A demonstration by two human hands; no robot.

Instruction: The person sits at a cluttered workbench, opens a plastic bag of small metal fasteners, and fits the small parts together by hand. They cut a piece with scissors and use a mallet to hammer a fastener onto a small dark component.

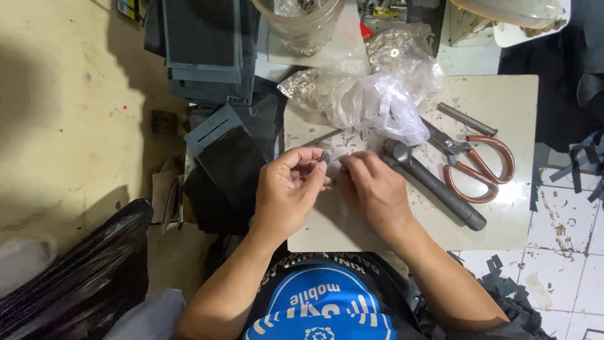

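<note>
My left hand (pixel 286 192) and my right hand (pixel 376 192) meet over a pale work board (pixel 503 214). Between the left thumb and fingers I pinch a small round metal eyelet (pixel 326 155). The right hand's fingertips are closed right beside it, touching the same small piece; what lies under them is hidden. A thin metal punch rod (pixel 322 138) lies on the board just behind the left fingers.
A dark-handled hammer (pixel 434 186), scissors with brown handles (pixel 475 160) and a short metal rod (pixel 467 119) lie right of my hands. Clear bags of metal rings (pixel 377 94) and a jar (pixel 302 25) sit behind. Stacked black fabric pieces (pixel 214 56) lie left.
</note>
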